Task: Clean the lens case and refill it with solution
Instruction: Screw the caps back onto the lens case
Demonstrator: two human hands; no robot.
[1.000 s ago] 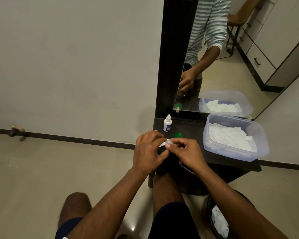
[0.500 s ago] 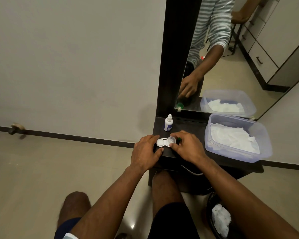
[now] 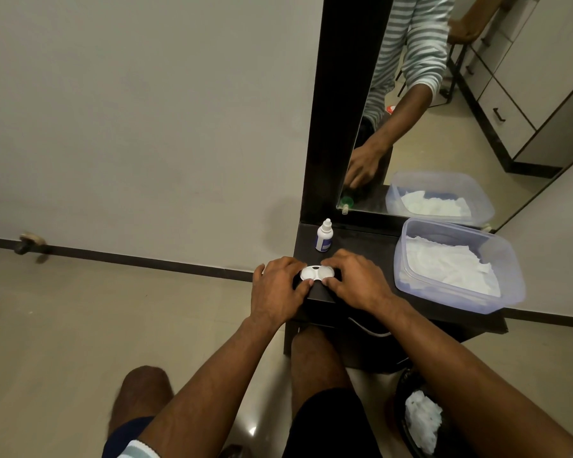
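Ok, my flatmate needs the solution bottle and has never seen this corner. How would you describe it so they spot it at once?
Find the dark shelf under the tall mirror. The solution bottle stands upright at the shelf's back left, just behind the white lens case and left of the clear tub of tissues. It is the only bottle there: small, white, with a narrow dropper tip and a blue label.

Plain pale wall [image 3: 146,110], glossy beige floor [image 3: 63,342], dark-framed mirror [image 3: 444,143] above a small dark table [image 3: 361,239]
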